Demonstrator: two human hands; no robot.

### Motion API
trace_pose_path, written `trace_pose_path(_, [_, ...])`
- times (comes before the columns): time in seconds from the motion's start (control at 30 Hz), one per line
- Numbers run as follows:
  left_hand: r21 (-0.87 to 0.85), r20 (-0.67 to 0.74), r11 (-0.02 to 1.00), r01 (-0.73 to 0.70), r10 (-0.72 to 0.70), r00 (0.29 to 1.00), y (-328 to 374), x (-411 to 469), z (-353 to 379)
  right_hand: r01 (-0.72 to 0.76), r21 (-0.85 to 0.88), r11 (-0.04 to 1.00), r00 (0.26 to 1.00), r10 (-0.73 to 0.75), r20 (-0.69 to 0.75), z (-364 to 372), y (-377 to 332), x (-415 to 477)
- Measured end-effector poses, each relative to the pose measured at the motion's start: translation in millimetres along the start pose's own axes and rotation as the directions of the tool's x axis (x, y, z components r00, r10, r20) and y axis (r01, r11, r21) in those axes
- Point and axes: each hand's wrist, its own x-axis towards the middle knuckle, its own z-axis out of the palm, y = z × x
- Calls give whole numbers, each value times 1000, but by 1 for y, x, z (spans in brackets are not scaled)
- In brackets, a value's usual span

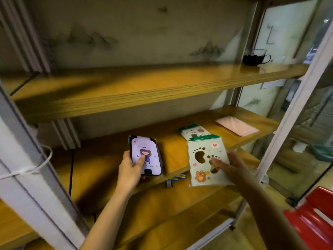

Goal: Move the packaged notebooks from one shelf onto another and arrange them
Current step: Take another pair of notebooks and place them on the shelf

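My left hand (pixel 130 166) grips a small stack of packaged notebooks, the top one a lilac notebook (pixel 146 155) with a cartoon child on it, thumb pressed across the cover and the other fingers under the stack. It sits at the front edge of the middle shelf (pixel 173 147), partly overhanging. My right hand (pixel 228 165) pinches the footprint notebook (pixel 207 159) in its clear sleeve, thumb on top, the packet held in front of the shelf edge rather than lying on it. A second footprint packet (pixel 195 132) lies flat further back, with a pink packet (pixel 237 126) well beyond it.

The risks I see: the plastic sleeves look slick, so the lower items in my left stack could slide out and drop to the lower shelf (pixel 180 201), where some small blue-and-white packets (pixel 173 180) already lie. The right packet is held only near one corner, so it may droop or twist loose. Setting it down carelessly could nudge the packet behind it askew.
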Motion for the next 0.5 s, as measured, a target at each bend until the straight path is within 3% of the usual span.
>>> trace_pose_path(0.13, [150,-36,987,65,-60,998,-5,30,17,30,-29,999,996,-27,80,-14,-7,38])
trace_pose_path(0.2, [309,-99,948,79,-51,994,-6,37,21,41,-45,998,994,-36,104,-22,-7,60])
trace_pose_path(0.27, [573,-175,813,104,-2,985,-6,38,26,57,-67,996,991,-48,128,-30,-7,84])
trace_pose_path(0.37, [854,-228,500,145,109,968,-3,31,36,49,-55,997,985,-39,166,-37,-6,118])
trace_pose_path(0.4, [881,-243,447,157,141,960,-1,28,40,48,-60,997,983,-37,180,-38,-7,128])
trace_pose_path(0.5, [895,-268,412,170,192,944,12,21,54,62,-91,994,972,-40,231,-39,-10,158])
